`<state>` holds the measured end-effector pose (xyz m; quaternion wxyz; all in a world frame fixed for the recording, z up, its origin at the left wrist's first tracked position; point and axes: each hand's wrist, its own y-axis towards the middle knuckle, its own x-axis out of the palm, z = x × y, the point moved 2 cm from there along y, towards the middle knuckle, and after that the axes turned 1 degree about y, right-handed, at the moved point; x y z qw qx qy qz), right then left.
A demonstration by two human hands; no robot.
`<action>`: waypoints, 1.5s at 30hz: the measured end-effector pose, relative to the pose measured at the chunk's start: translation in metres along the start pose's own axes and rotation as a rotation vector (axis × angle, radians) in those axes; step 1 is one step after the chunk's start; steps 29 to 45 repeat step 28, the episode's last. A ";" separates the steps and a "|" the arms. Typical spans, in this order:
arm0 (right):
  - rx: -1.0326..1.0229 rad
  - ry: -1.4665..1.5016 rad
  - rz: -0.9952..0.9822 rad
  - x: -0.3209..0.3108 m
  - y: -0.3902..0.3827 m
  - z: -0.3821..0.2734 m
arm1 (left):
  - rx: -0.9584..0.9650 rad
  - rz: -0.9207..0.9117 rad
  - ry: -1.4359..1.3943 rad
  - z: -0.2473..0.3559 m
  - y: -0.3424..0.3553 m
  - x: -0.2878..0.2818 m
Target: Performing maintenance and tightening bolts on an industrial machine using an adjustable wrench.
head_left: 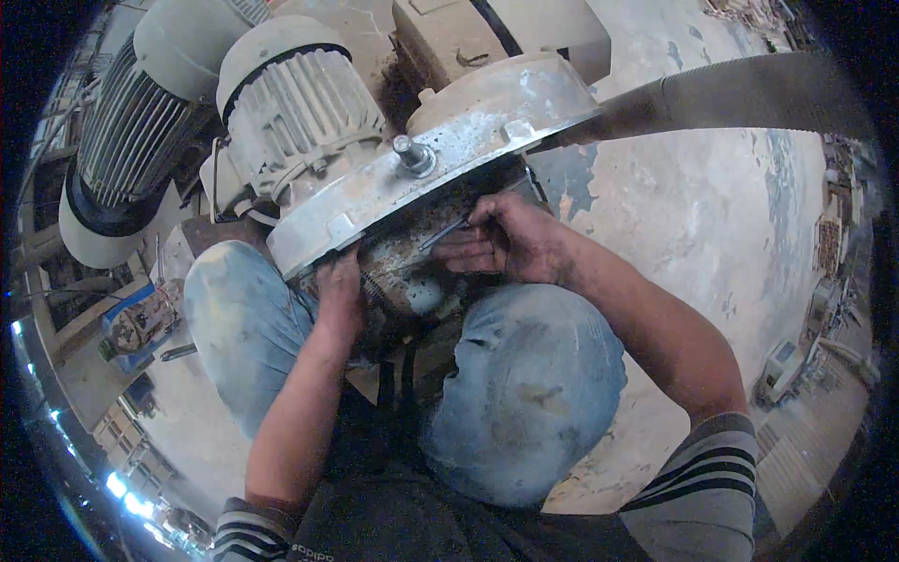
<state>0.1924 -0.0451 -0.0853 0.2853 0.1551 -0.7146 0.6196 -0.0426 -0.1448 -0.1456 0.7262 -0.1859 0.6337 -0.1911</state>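
Between my knees stands a machine with a pale, scuffed metal housing, and a bolt sticks out of its edge. A grey finned motor is fixed on its far left side. My right hand pinches a thin metal rod between thumb and index finger, the other fingers stretched to the left. The rod's tip points at the dirty, rust-spotted underside of the housing. My left hand reaches up under the housing's near edge; its fingertips are hidden there.
A ribbed hose runs from the housing to the right. At the far left is a larger finned motor. A beige casing stands behind. A blue tray with parts lies left, near a dark handle.
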 end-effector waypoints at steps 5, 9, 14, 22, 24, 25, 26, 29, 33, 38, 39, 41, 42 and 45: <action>-0.189 -0.530 0.302 -0.021 -0.048 -0.013 | 0.158 0.366 -0.203 0.000 -0.001 0.018; -0.884 -0.566 0.143 -0.008 -0.137 -0.022 | 0.227 0.427 -0.281 -0.006 -0.006 0.028; -0.982 0.147 -0.457 0.051 -0.188 0.009 | 0.201 0.388 -0.408 -0.007 -0.008 -0.004; -1.005 0.312 -0.598 0.111 -0.197 0.052 | 0.122 0.515 -1.066 0.000 0.022 0.031; -1.035 0.238 -0.655 0.126 -0.196 0.060 | -0.168 0.401 -1.433 0.017 0.031 0.018; -1.039 0.231 -0.663 0.132 -0.196 0.064 | -0.469 0.238 -1.787 0.022 0.035 0.019; -1.042 0.202 -0.682 0.146 -0.193 0.070 | -0.475 0.276 -1.787 0.005 0.036 0.026; -1.039 0.172 -0.714 0.164 -0.186 0.078 | 0.045 0.312 -1.451 -0.012 0.057 0.053; -1.039 0.172 -0.714 0.164 -0.186 0.078 | 0.045 0.312 -1.451 -0.012 0.057 0.053; -1.039 0.172 -0.714 0.164 -0.186 0.078 | 0.045 0.312 -1.451 -0.012 0.057 0.053; -1.039 0.172 -0.714 0.164 -0.186 0.078 | 0.045 0.312 -1.451 -0.012 0.057 0.053; -1.039 0.172 -0.714 0.164 -0.186 0.078 | 0.045 0.312 -1.451 -0.012 0.057 0.053; -1.039 0.172 -0.714 0.164 -0.186 0.078 | 0.045 0.312 -1.451 -0.012 0.057 0.053; -1.039 0.172 -0.714 0.164 -0.186 0.078 | 0.045 0.312 -1.451 -0.012 0.057 0.053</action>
